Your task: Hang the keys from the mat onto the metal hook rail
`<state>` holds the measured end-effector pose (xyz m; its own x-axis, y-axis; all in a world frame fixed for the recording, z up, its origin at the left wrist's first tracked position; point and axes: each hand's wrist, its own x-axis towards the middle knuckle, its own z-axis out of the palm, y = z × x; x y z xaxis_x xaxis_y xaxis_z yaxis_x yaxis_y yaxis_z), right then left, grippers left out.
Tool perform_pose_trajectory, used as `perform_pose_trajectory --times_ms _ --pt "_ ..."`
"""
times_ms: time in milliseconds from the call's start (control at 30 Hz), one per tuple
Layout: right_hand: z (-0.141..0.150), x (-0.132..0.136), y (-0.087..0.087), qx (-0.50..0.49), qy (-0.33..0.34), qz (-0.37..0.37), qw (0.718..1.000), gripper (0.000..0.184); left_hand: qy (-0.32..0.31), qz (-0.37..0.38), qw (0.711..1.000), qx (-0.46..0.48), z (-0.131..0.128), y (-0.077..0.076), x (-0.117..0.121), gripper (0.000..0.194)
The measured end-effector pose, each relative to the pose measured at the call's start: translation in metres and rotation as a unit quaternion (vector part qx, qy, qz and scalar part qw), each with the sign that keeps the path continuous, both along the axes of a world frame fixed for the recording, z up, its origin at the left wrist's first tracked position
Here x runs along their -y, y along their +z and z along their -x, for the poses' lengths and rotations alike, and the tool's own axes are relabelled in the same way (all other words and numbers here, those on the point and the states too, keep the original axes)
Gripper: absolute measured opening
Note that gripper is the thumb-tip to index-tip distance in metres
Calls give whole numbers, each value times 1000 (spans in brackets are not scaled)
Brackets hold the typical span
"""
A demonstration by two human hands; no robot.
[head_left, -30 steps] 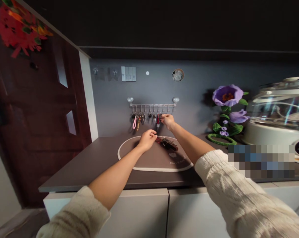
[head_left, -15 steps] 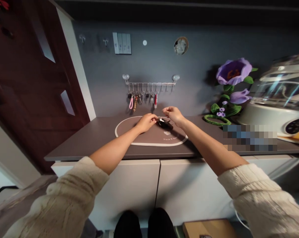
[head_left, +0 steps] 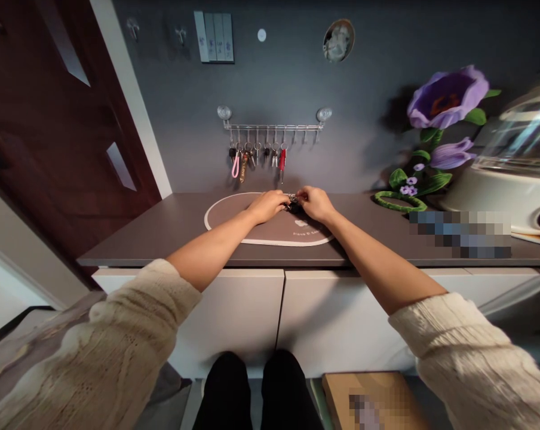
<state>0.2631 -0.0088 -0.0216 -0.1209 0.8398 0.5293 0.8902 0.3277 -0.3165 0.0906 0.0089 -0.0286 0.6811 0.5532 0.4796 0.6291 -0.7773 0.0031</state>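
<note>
Over the brown, white-rimmed oval mat (head_left: 227, 209), our bare left hand (head_left: 270, 205) curls nearly closed at the dark metal key bunch (head_left: 294, 207) between our hands; we should steady it lightly, keeping our bare right hand (head_left: 316, 203), fingers almost pinched, gentle. Whether either grips, which way the bunch points, its long axis: we cannot tell.

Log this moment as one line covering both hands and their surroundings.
left hand: at key bunch | right hand: at same bunch | grip: unclear | below: mat | behind: hook rail, hanging keys
</note>
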Motion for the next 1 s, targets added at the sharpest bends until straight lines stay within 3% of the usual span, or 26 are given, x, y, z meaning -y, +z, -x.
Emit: perform_pose_trajectory --times_ms 300,733,1000 --pt "4 -4 -2 45 34 -31 998 21 4 -22 1000 5 -2 0 -3 13" --pt "6 -3 0 14 56 -44 997 24 5 15 988 153 -2 6 -1 14" --pt "6 -2 2 -54 70 -48 995 26 -20 93 953 287 -4 8 -1 15"
